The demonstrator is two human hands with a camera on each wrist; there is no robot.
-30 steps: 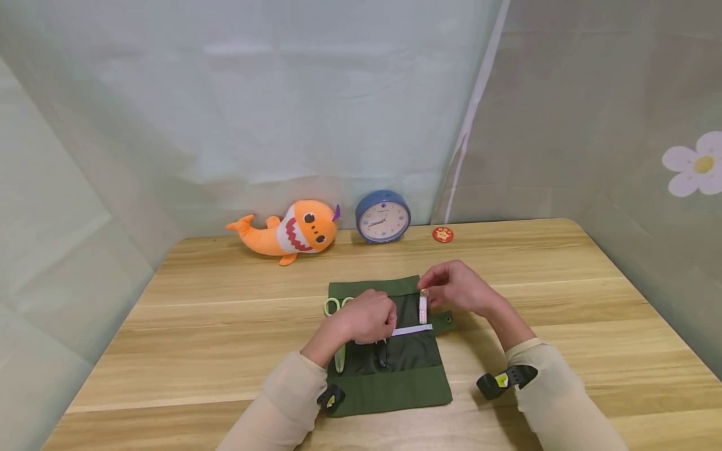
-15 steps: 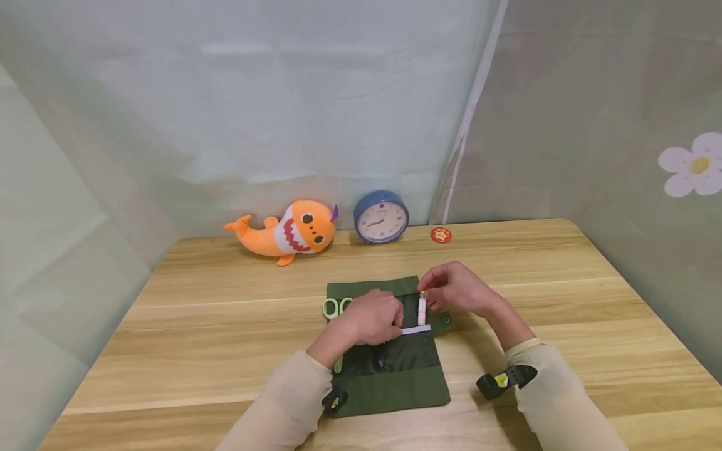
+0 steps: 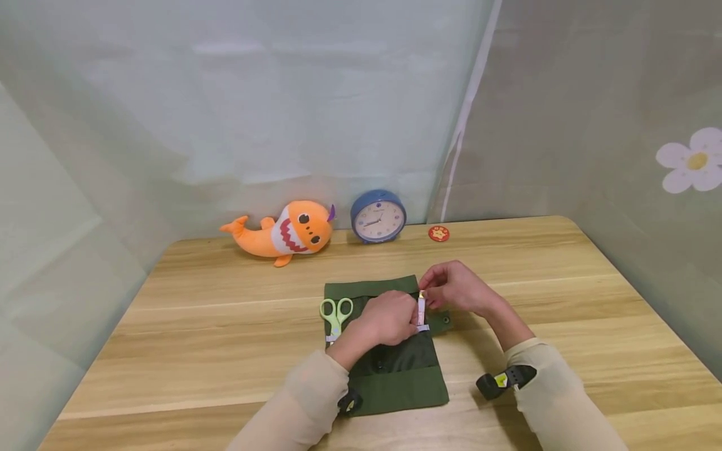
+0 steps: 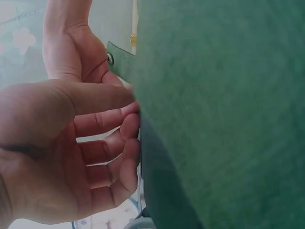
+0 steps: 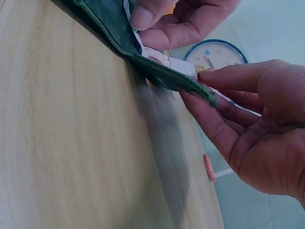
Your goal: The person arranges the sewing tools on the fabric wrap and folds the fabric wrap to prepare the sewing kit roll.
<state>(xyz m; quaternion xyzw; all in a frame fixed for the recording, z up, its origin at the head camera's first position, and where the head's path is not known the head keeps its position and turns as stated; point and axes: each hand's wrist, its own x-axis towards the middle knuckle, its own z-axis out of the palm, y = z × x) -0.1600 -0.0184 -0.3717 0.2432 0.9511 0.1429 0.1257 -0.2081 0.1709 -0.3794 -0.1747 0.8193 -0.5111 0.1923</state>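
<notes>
A dark green fabric roll pouch (image 3: 400, 391) lies unfolded on the table, with a white elastic band (image 3: 423, 329) across it. At its right edge is a slim white stick (image 3: 421, 310) with pinkish print and a gold-coloured end; its exact kind is unclear. My right hand (image 3: 457, 288) pinches the stick's gold end together with the pouch edge, between thumb and fingers. Beside the stick, my left hand (image 3: 389, 316) pinches the band, its thumb (image 5: 142, 18) on it in the right wrist view. Light green scissors (image 3: 335, 316) are held under the band on the left, partly behind my left arm.
A strap with a snap (image 3: 442, 321) sticks out from the pouch's right side. Behind the pouch are an orange plush shark (image 3: 287, 232), a blue clock (image 3: 378, 217) and a red round badge (image 3: 439, 233). Fabric walls (image 3: 338, 94) border the wooden table (image 3: 197, 351).
My left hand has slid rightward along the elastic band to the stick, uncovering more of the scissors. My right hand stays at the stick's gold end.
</notes>
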